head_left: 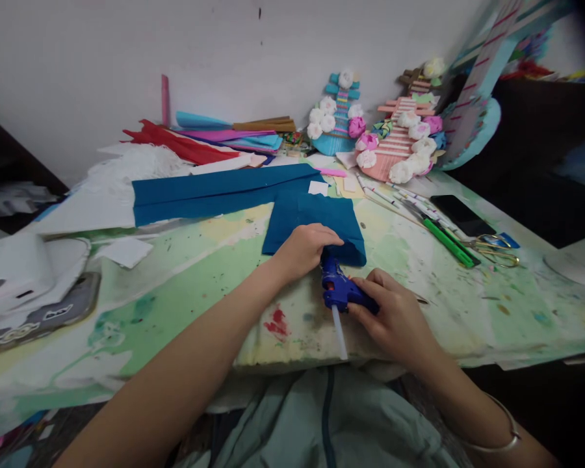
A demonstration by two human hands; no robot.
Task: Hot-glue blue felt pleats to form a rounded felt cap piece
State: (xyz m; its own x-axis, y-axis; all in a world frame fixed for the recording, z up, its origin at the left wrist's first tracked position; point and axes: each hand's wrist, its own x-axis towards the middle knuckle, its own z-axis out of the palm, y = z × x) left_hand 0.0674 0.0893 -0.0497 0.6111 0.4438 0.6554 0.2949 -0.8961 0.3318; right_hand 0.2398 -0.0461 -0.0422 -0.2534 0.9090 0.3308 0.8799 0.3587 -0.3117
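Observation:
My right hand (394,312) is wrapped round the handle of a blue hot glue gun (338,289). A whitish glue stick (339,335) sticks out of its back end towards me. The gun's nozzle points away from me, at the near edge of a piece of dark blue crepe paper (302,218), and its tip is hidden. My left hand (307,247) has its fingers closed on that near edge, which curls up at the right. Behind lies a longer folded blue crepe paper strip (214,192), with a small white paper square (318,188) by its right end.
Flower-decorated blue (340,127) and pink (394,140) guitar-shaped crafts lean at the back. A green utility knife (448,242), gold-handled scissors (494,250) and a black phone (462,215) lie at right. Coloured crepe paper (190,146) is piled at back left. A grey phone (43,318) lies at left.

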